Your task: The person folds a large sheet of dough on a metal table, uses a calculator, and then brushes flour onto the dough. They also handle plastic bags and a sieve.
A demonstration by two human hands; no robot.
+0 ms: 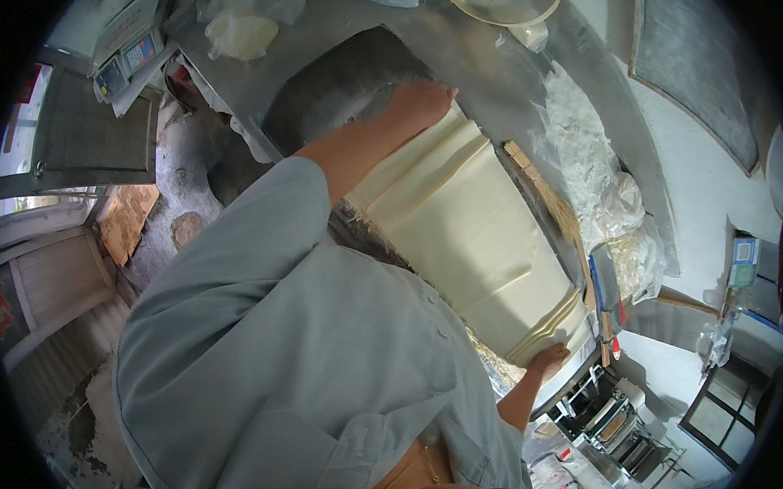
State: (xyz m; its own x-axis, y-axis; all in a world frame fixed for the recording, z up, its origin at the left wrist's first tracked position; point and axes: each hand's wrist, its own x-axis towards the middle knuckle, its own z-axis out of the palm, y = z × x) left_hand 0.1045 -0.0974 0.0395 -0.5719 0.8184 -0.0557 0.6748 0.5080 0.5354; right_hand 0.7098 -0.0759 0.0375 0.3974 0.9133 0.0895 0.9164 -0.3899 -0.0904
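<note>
A wide, pale yellow dough sheet (482,235) lies across the work table, with soft folds near its upper end and tighter pleats at its lower right end. At the upper end my left hand (424,105) is closed on the sheet's edge, its fingertips partly hidden. My right hand (547,362) grips the pleated end at the lower right, fingers curled over the dough. Between the two hands the sheet lies mostly flat.
Right of the dough lie a straw brush (544,189) and a blue-edged blade (605,278). Beyond them is a heap of white flour (585,139) with plastic bags. A scale (126,67) stands at upper left, a roller machine (620,425) at lower right.
</note>
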